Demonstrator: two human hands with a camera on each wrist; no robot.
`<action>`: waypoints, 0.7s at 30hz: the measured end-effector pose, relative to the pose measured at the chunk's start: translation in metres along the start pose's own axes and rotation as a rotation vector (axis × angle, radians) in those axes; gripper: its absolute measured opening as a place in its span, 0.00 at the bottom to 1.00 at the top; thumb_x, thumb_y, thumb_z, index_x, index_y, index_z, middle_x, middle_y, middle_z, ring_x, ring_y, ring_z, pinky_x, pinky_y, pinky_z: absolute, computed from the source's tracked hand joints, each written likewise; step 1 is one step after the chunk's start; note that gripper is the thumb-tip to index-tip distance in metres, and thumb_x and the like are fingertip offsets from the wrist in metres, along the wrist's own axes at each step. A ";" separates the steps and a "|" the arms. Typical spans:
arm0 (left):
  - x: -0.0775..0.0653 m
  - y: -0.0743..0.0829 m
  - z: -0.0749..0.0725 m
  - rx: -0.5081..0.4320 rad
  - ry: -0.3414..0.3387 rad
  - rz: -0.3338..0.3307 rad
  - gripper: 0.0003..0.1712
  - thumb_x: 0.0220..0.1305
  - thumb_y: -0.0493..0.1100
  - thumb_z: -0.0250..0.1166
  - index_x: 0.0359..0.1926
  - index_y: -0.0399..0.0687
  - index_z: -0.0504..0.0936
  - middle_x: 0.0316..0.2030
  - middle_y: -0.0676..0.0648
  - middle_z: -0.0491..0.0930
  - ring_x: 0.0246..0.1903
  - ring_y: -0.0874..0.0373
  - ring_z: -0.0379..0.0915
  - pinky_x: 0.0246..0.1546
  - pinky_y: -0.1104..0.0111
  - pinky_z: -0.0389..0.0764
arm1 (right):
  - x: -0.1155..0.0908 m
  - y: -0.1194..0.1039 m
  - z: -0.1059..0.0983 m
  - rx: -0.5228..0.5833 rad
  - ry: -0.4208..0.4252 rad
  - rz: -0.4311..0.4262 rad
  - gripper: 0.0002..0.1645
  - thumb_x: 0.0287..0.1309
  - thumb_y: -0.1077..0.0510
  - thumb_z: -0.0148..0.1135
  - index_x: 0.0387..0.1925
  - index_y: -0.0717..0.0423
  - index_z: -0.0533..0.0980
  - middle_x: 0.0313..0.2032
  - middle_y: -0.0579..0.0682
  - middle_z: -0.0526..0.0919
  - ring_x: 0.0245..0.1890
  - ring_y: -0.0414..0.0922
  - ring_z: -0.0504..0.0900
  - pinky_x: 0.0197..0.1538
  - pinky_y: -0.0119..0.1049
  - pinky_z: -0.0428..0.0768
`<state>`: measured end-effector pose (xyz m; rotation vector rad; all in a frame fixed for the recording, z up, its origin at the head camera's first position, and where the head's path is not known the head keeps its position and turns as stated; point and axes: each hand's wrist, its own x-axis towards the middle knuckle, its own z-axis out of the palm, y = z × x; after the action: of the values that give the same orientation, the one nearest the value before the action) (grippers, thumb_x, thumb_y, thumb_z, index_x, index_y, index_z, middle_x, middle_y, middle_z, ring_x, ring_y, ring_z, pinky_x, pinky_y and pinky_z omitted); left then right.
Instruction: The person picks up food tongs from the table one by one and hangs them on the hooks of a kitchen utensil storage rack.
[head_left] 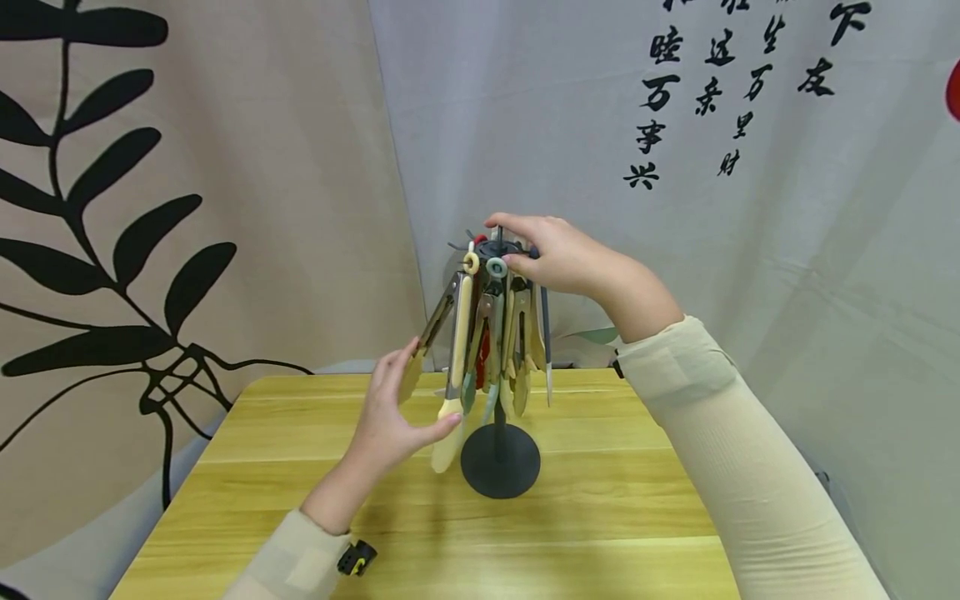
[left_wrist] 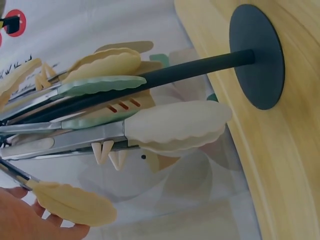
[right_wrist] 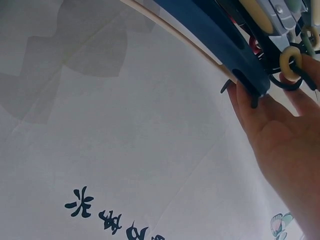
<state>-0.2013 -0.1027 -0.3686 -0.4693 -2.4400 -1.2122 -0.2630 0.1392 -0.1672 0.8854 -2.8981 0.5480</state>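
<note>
A black rotating stand (head_left: 501, 463) with a round base holds several hanging kitchen tongs. My right hand (head_left: 566, 254) grips the hooked top of this stand, index finger over the post tip and thumb beside a pale green ring (head_left: 497, 267). In the right wrist view, its fingers are among the hooks, by a dark blue handle (right_wrist: 215, 45). At the left side, my left hand (head_left: 386, 421) touches the outward-tilted tan tongs (head_left: 412, 371) with its fingers, thumb stretched toward cream-handled tongs (head_left: 460, 342). The left wrist view shows fingertips along the tan head (left_wrist: 75, 202).
The stand rests on a light wood table (head_left: 615, 492). Behind it hangs a fabric backdrop (head_left: 525, 125) with black characters and a printed leafy plant (head_left: 127, 250). More tongs with white (left_wrist: 175, 122) and green (left_wrist: 102, 85) heads hang around the post.
</note>
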 end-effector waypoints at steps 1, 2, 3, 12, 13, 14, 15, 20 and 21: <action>0.000 0.000 0.001 0.001 0.001 -0.004 0.63 0.38 0.63 0.77 0.72 0.75 0.48 0.65 0.49 0.57 0.65 0.48 0.56 0.59 0.40 0.64 | 0.000 0.000 0.000 0.001 0.000 0.000 0.33 0.68 0.55 0.51 0.71 0.42 0.56 0.70 0.50 0.61 0.70 0.49 0.59 0.68 0.49 0.61; 0.000 0.000 0.002 0.003 0.002 -0.005 0.63 0.38 0.63 0.76 0.72 0.75 0.48 0.65 0.49 0.57 0.65 0.48 0.56 0.59 0.40 0.64 | 0.000 0.000 0.000 0.002 0.000 -0.001 0.33 0.68 0.55 0.51 0.71 0.42 0.56 0.70 0.50 0.60 0.70 0.49 0.58 0.68 0.49 0.61; 0.001 0.000 0.003 0.003 0.003 -0.005 0.63 0.38 0.63 0.76 0.72 0.75 0.48 0.65 0.49 0.57 0.65 0.48 0.56 0.59 0.40 0.65 | 0.000 0.000 0.001 0.002 0.000 0.000 0.33 0.68 0.55 0.51 0.71 0.42 0.56 0.70 0.50 0.60 0.70 0.49 0.58 0.68 0.49 0.60; 0.004 0.001 0.011 -0.011 -0.010 -0.029 0.63 0.38 0.66 0.75 0.72 0.75 0.47 0.66 0.49 0.56 0.65 0.46 0.56 0.58 0.40 0.66 | 0.000 0.001 0.001 -0.007 0.009 -0.004 0.33 0.67 0.55 0.52 0.71 0.44 0.56 0.70 0.50 0.61 0.70 0.50 0.58 0.69 0.49 0.59; 0.004 0.001 0.012 -0.011 -0.012 -0.031 0.63 0.38 0.66 0.75 0.72 0.74 0.47 0.66 0.49 0.56 0.65 0.46 0.56 0.58 0.40 0.66 | 0.000 0.001 0.001 -0.007 0.009 -0.005 0.33 0.67 0.55 0.52 0.71 0.44 0.56 0.70 0.50 0.61 0.70 0.50 0.58 0.69 0.49 0.59; 0.005 0.001 0.013 -0.011 -0.014 -0.032 0.63 0.38 0.66 0.75 0.73 0.72 0.47 0.66 0.49 0.55 0.65 0.46 0.56 0.57 0.40 0.66 | 0.000 0.001 0.001 -0.007 0.010 -0.006 0.33 0.68 0.55 0.52 0.71 0.44 0.56 0.70 0.50 0.61 0.70 0.50 0.58 0.69 0.49 0.59; 0.005 0.001 0.014 -0.013 -0.015 -0.032 0.64 0.38 0.66 0.75 0.73 0.71 0.47 0.66 0.49 0.55 0.65 0.46 0.56 0.57 0.40 0.66 | 0.000 0.001 0.001 -0.007 0.011 -0.006 0.33 0.68 0.55 0.52 0.71 0.43 0.56 0.70 0.50 0.61 0.70 0.50 0.58 0.69 0.49 0.59; 0.007 -0.001 0.020 -0.019 -0.023 -0.046 0.65 0.38 0.68 0.74 0.73 0.73 0.45 0.67 0.50 0.54 0.66 0.47 0.55 0.58 0.40 0.65 | 0.000 0.000 0.001 -0.014 0.013 -0.009 0.33 0.67 0.55 0.52 0.71 0.43 0.56 0.70 0.50 0.61 0.70 0.50 0.58 0.70 0.50 0.59; 0.008 -0.001 0.022 -0.021 -0.026 -0.045 0.65 0.38 0.68 0.74 0.73 0.74 0.44 0.67 0.50 0.54 0.66 0.46 0.55 0.58 0.40 0.65 | 0.000 0.000 0.001 -0.016 0.015 -0.010 0.33 0.67 0.55 0.52 0.71 0.43 0.56 0.70 0.50 0.61 0.70 0.50 0.58 0.70 0.49 0.59</action>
<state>-0.2126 -0.0850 -0.3779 -0.4407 -2.4745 -1.2592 -0.2633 0.1391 -0.1682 0.8896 -2.8792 0.5274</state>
